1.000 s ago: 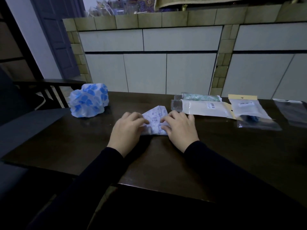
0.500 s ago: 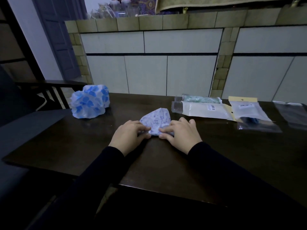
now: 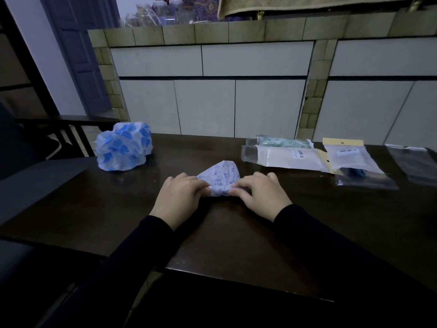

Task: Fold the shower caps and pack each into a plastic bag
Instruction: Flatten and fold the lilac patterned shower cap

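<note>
In the head view, a pale printed cap [image 3: 221, 177] lies folded on the dark table [image 3: 118, 209], with the left hand [image 3: 181, 200] and right hand [image 3: 261, 197] pinching its near corners between curled fingers and thumbs. A blue-flowered cap [image 3: 123, 147] sits puffed up at the table's far left, well apart. At the far right lie several plastic bags [image 3: 290, 157], some seemingly filled, though the dim light blurs their contents.
</note>
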A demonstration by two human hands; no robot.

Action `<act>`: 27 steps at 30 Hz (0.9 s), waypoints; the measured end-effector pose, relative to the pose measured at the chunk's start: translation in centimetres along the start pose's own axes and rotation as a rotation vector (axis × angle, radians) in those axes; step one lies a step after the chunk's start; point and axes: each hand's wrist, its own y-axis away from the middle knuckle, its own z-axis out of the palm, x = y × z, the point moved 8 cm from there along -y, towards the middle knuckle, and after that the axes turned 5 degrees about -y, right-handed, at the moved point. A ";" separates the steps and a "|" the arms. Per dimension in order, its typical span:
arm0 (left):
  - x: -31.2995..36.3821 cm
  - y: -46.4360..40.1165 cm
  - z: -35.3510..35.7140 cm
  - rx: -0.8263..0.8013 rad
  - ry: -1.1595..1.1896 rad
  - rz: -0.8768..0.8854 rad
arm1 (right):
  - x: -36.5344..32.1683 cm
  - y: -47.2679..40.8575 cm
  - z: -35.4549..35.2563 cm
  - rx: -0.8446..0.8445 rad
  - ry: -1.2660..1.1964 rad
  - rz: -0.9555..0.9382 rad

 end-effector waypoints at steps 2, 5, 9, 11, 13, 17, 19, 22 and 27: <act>-0.1 -0.2 0.1 -0.042 0.011 -0.038 | 0.5 -0.2 0.1 -0.006 -0.070 0.066; -0.3 -0.3 -0.3 -0.035 0.094 -0.091 | 0.7 -0.5 0.3 0.035 -0.088 0.138; -1.0 -0.7 0.1 -0.059 0.169 -0.184 | 1.2 -0.8 0.3 0.093 -0.083 0.230; -1.4 -1.0 0.5 -0.089 0.190 -0.221 | 1.3 -0.9 0.2 0.115 -0.064 0.262; -1.6 -1.2 0.9 -0.117 0.184 -0.250 | 1.3 -1.0 0.1 0.139 -0.031 0.268; -1.2 -1.4 1.2 -0.140 0.064 -0.258 | 1.1 -1.0 0.5 0.157 0.033 0.275; -0.9 -1.3 0.9 -0.104 -0.011 -0.244 | 0.9 -1.0 0.3 0.198 0.119 0.247; 0.5 -1.1 0.0 -0.009 -0.097 -0.130 | 0.3 -0.7 -0.8 0.294 0.151 0.151; 0.7 -0.7 0.6 -0.092 -0.019 -0.120 | -1.4 -0.4 -0.7 0.204 0.172 -0.016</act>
